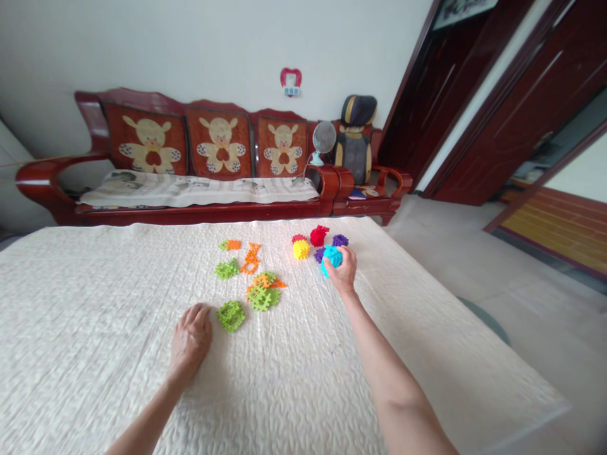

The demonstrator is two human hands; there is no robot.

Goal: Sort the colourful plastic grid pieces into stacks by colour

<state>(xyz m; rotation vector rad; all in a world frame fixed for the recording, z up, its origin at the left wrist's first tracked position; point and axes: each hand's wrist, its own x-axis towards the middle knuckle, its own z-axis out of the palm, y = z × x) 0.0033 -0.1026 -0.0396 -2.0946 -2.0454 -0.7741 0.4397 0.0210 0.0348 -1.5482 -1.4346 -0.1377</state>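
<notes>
My right hand (pixel 346 268) is closed around a bright blue cluster of toothed plastic building pieces (pixel 332 255), thumb on its near side. Purple pieces (pixel 340 240) lie just behind and beside that cluster. To its left are a yellow cluster (pixel 301 250) and a red cluster (pixel 319 236). My left hand (pixel 191 335) rests palm down on the cover, fingers loosely bent, with nothing visible in it. Close to its fingertips sits a green toothed cluster (pixel 231 315). Further on lie a green-and-orange heap (pixel 262 296), another green cluster (pixel 227 268) and linked orange pieces (pixel 251 258).
A cream quilted cover (pixel 294 392) spreads over the table under both hands. Behind its far edge stands a red wooden sofa (pixel 199 215) with bear-patterned cushions. A small fan (pixel 324 138) and a chair with a massage pad (pixel 353 151) are at the back right.
</notes>
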